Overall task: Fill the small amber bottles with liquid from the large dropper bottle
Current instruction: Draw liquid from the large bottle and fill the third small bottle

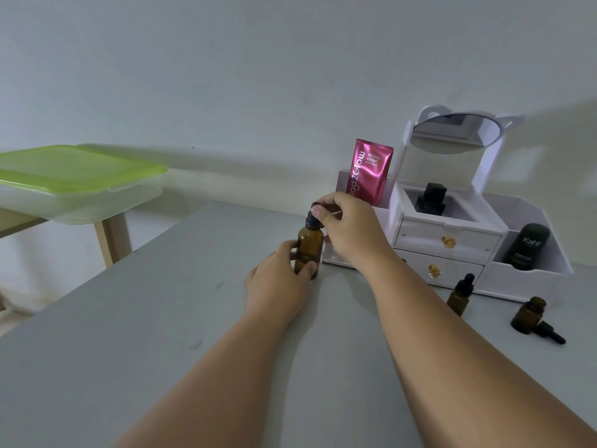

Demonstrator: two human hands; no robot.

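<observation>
The large amber dropper bottle (309,248) stands upright on the grey table (129,334), in front of the organizer's left end. My left hand (277,279) grips its lower body. My right hand (347,232) pinches its black dropper cap (312,218) from above. To the right, a small amber bottle (460,294) stands capped with a black dropper. Further right, a second small amber bottle (527,315) stands open, with its black dropper (549,333) lying on the table beside it.
A white cosmetic organizer (452,244) with drawers and a round mirror (455,132) stands behind the bottles. It holds a pink sachet (368,171), a black perfume bottle (431,198) and a black tube (526,247). A green-lidded plastic box (74,182) sits on a side table at left.
</observation>
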